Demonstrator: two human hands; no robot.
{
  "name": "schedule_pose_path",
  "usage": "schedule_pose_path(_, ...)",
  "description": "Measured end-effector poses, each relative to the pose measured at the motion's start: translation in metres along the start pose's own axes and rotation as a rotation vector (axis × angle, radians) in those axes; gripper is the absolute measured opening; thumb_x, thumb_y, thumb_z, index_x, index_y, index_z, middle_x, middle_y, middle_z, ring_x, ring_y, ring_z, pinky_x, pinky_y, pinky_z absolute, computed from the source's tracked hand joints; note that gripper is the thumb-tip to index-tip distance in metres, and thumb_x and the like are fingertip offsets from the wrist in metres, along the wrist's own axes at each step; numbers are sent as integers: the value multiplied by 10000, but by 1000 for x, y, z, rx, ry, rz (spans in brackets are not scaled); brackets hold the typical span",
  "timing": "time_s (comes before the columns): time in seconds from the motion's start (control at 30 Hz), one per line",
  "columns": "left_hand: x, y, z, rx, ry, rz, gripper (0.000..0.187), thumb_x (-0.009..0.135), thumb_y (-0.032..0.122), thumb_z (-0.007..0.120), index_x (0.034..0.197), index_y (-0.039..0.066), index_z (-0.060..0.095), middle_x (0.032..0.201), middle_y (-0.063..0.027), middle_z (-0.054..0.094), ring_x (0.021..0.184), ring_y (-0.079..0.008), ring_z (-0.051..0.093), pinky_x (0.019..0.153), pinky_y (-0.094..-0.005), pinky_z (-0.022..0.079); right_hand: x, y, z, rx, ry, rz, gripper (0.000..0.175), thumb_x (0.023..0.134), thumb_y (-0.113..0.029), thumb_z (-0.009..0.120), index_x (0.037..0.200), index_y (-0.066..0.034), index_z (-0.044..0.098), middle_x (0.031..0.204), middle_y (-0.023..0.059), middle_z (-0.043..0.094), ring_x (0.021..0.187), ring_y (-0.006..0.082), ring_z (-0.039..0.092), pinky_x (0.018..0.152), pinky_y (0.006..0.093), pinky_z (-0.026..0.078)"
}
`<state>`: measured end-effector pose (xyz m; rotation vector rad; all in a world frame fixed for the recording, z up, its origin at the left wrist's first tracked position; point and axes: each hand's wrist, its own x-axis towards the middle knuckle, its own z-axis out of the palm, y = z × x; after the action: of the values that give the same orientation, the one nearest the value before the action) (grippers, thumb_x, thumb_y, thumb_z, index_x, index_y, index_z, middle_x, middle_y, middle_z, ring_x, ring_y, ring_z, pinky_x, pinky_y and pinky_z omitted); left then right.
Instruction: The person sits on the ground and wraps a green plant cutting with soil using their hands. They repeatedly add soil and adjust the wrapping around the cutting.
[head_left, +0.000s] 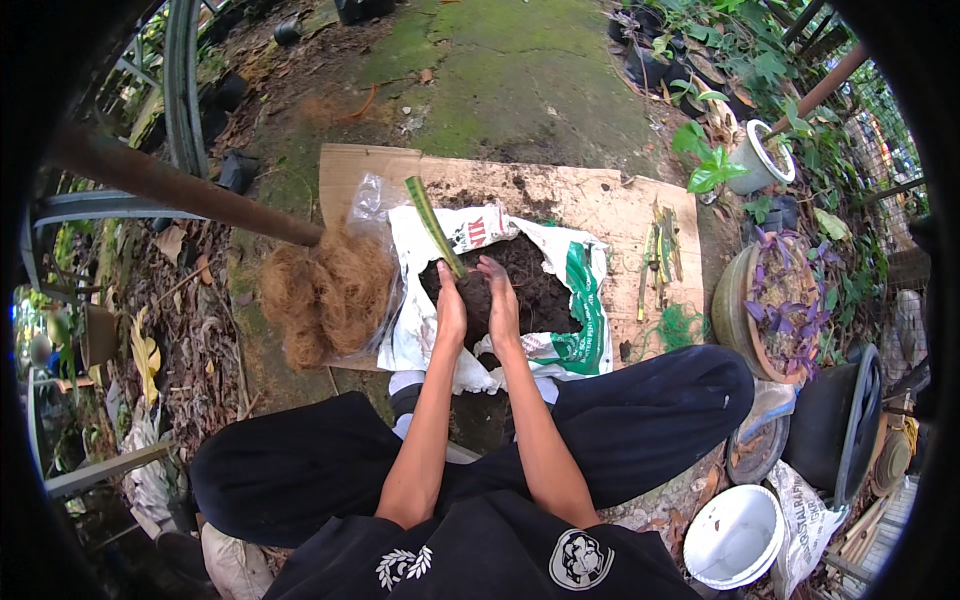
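An opened white and green plastic soil bag lies on a flattened cardboard sheet, with dark soil in its opening. Over the soil, my left hand and my right hand face each other, palms inward, a gap between them. A long green leaf cutting with yellow edges stands tilted, its lower end at my left fingertips; whether the fingers grip it cannot be told. Brown coconut fibre lies left of the bag, partly over clear plastic. Leaf strips lie on the cardboard at the right.
Green netting lies near my right knee. Beyond it stand a round pot with purple plants, a white pot and a black bucket. White basins are at lower right. A rusty pole slants in from the left.
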<state>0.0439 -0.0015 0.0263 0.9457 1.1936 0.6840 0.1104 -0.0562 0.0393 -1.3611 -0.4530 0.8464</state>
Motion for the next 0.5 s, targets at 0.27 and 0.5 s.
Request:
schedule_pose_path(0.27, -21, 10, 1, 360, 73, 129, 574, 1052, 463, 273, 1266, -6, 527, 1013, -209, 611, 1032, -360, 591, 938, -406, 430, 11, 2, -11, -203, -11, 123, 504, 909, -295, 677, 1217, 94, 587, 1155, 166, 663, 1062, 199, 611, 933, 314, 457)
schedule_pose_path(0.5, -21, 34, 17, 432, 152, 364, 434, 1026, 375, 416, 1206, 6, 558, 1080, -218, 585, 1073, -376, 559, 946, -431, 416, 0, -6, -5, 348, -126, 269, 441, 985, -333, 577, 1234, 30, 592, 1164, 81, 645, 1049, 162, 601, 907, 295, 474)
